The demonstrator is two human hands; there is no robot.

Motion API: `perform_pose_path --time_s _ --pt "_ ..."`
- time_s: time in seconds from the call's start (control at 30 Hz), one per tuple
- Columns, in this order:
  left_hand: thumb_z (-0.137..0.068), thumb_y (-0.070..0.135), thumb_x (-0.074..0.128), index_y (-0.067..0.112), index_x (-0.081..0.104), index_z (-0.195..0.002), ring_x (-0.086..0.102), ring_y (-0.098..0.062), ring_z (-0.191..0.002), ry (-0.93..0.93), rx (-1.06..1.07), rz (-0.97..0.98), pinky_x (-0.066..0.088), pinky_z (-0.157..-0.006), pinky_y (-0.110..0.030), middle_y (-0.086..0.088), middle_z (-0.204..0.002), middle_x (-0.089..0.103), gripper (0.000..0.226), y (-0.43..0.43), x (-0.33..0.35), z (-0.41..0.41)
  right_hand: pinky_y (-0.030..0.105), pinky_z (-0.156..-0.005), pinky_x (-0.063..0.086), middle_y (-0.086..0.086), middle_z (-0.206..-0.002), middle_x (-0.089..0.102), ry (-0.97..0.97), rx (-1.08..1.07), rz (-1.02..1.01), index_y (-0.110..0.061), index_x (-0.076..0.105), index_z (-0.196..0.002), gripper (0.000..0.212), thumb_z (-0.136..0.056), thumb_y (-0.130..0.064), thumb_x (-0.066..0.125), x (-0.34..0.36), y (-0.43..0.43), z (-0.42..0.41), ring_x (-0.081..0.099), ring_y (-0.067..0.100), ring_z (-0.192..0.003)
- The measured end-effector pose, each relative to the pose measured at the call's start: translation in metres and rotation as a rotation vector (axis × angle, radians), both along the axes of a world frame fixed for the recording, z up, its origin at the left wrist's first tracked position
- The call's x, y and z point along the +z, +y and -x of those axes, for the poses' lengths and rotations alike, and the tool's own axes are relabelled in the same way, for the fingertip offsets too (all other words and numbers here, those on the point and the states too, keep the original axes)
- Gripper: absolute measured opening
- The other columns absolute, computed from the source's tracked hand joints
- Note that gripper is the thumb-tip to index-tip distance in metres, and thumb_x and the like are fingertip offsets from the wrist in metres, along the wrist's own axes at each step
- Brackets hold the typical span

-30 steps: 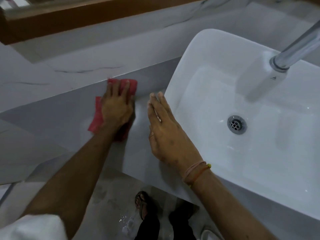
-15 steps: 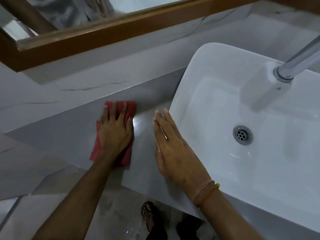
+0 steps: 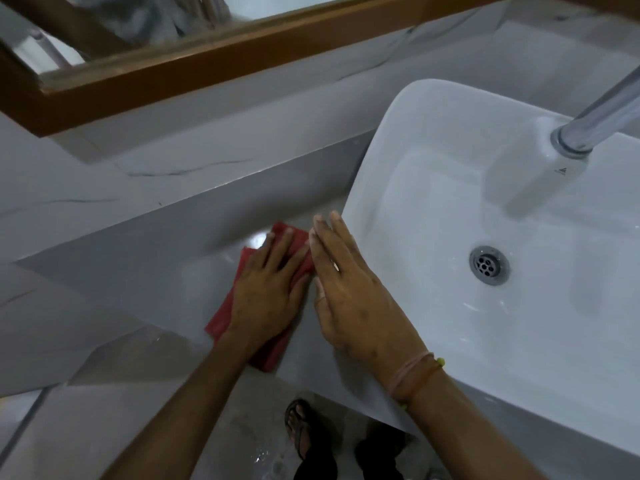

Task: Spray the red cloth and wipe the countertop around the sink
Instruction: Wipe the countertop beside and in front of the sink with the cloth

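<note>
Nearest, at bottom edge: a foot in a dark sandal (image 3: pixel 300 432) on the pale tiled floor (image 3: pixel 145 441), dark trouser leg (image 3: pixel 377 455) beside it, a few wet spots on the floor near the foot.

Both forearms reach up and away from the camera onto the grey tabletop (image 3: pixel 138 271). Left hand (image 3: pixel 268 292) lies flat, palm down, fingers spread and extended, pressing on the red cloth (image 3: pixel 225 317); no curl around it, just pinning it under the palm. Cloth is folded, lying flat on the tabletop just left of the sink, red showing past the fingertips, left of the hand and below the wrist near the tabletop's front edge. A bright glare spot sits on the tabletop just by the left index fingertip.

Right hand (image 3: pixel 353 299) is open and flat too, fingers straight and together, holding nothing, resting palm down on the tabletop between the cloth and the sink's left rim. Its thumb side is touching or nearly touching the left hand; cannot tell which. Thread bands (image 3: pixel 414 374) on the right wrist, pinkish-orange with a small yellow-green bead.

Further right: white rectangular sink (image 3: pixel 391 161), metal drain (image 3: pixel 489 265) in the basin, chrome faucet (image 3: pixel 602 112) coming in from upper right.

Beyond: marble-look wall (image 3: pixel 69 188) with dark veins, then a wood-framed mirror (image 3: pixel 207 60) across the top, reflection blurred.
</note>
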State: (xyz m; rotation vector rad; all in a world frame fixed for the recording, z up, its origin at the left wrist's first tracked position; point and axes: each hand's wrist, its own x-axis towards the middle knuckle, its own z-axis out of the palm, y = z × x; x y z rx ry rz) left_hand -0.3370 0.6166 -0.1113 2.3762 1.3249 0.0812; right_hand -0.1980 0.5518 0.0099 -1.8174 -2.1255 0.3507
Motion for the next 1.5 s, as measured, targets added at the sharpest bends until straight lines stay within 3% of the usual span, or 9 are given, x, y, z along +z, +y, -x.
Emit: perform_pose_path --time_s 0.27,0.4,0.5,0.63,0.73,0.9,1.0,1.13,1.5 --pt "-0.096 0.053 0.024 0.024 -0.006 -0.152 -0.011 -0.03 -0.149 0.178 0.071 -0.027 0.007 -0.121 -0.047 -0.004 -0.163 -0.007 0.069 0.092 -0.002 -0.05 0.043 -0.118 0.022 0.022 -0.154 0.021 -0.013 0.009 0.035 0.005 0.022 -0.142 0.058 -0.091 -0.007 0.044 -0.004 -0.001 -0.001 0.011 0.035 -0.145" --pt "-0.086 0.051 0.019 0.015 0.018 -0.15 0.015 -0.033 -0.148 -0.075 0.062 0.004 0.015 -0.12 -0.052 -0.014 -0.159 0.022 0.074 0.059 0.016 -0.053 0.041 -0.121 0.015 0.02 -0.156 0.015 -0.03 0.015 0.073 0.003 0.016 -0.144 0.059 -0.094 -0.012 0.043 -0.001 -0.001 -0.002 0.004 0.032 -0.146" --pt "-0.089 0.043 0.02 0.017 -0.008 -0.149 0.028 -0.036 -0.144 -0.124 0.064 -0.02 0.031 -0.114 -0.054 -0.017 -0.155 0.032 0.071 0.014 0.009 -0.044 0.043 -0.118 0.019 0.027 -0.15 0.029 -0.049 -0.017 0.031 0.01 0.029 -0.138 0.057 -0.087 -0.003 0.053 0.004 -0.001 0.0 0.02 0.038 -0.142" --pt "-0.096 0.053 0.018 0.025 -0.021 -0.146 -0.002 -0.028 -0.15 0.102 0.014 -0.074 0.019 -0.12 -0.046 -0.009 -0.163 0.0 0.07 -0.035 -0.01 -0.019 0.039 -0.118 0.006 0.028 -0.153 0.019 -0.104 -0.015 0.024 0.01 0.019 -0.141 0.062 -0.089 -0.006 0.049 0.009 -0.001 0.0 0.012 0.039 -0.144" --pt "-0.097 0.054 0.024 0.028 -0.01 -0.15 -0.005 -0.027 -0.15 0.067 -0.006 -0.042 0.013 -0.122 -0.049 -0.008 -0.163 0.0 0.068 -0.06 0.003 0.002 0.043 -0.12 0.007 0.027 -0.154 0.015 -0.222 0.031 0.016 0.007 0.015 -0.144 0.062 -0.093 -0.017 0.043 0.012 -0.004 0.0 0.009 0.038 -0.145" --pt "-0.093 0.048 0.039 0.015 0.032 -0.143 0.037 -0.035 -0.132 -0.054 0.332 -0.021 0.036 -0.109 -0.051 -0.018 -0.145 0.04 0.061 -0.069 0.04 0.026 0.04 -0.107 0.035 0.019 -0.118 0.065 -0.069 0.023 -0.423 -0.002 0.057 -0.118 0.041 -0.08 -0.017 0.055 -0.011 -0.055 0.016 0.053 0.032 -0.115" --pt "-0.091 0.044 0.049 0.005 0.041 -0.136 0.043 -0.038 -0.123 0.046 0.578 -0.004 0.036 -0.104 -0.049 -0.025 -0.132 0.049 0.06 -0.077 0.045 0.037 0.038 -0.086 0.048 0.012 -0.106 0.068 0.063 -0.058 -0.131 -0.007 0.061 -0.113 0.037 -0.079 -0.021 0.056 -0.038 -0.103 0.04 0.062 0.028 -0.095" --pt "-0.084 0.05 0.058 0.003 0.048 -0.127 0.046 -0.039 -0.117 0.094 0.573 0.077 0.04 -0.099 -0.047 -0.024 -0.123 0.051 0.065 -0.079 0.042 0.034 0.037 -0.098 0.044 0.016 -0.122 0.053 0.442 -0.512 0.33 -0.003 0.046 -0.125 0.045 -0.091 -0.03 0.053 -0.062 -0.108 0.05 0.051 0.028 -0.113" --pt "-0.081 0.039 0.07 0.011 0.067 -0.08 0.067 -0.023 -0.079 -0.129 0.573 0.642 0.054 -0.066 -0.03 -0.007 -0.081 0.071 0.028 -0.053 0.056 0.053 0.03 -0.07 0.043 0.016 -0.098 0.066 0.788 -0.962 0.568 -0.004 0.06 -0.092 0.033 -0.087 -0.037 0.055 -0.062 -0.057 0.094 0.061 0.032 -0.092"
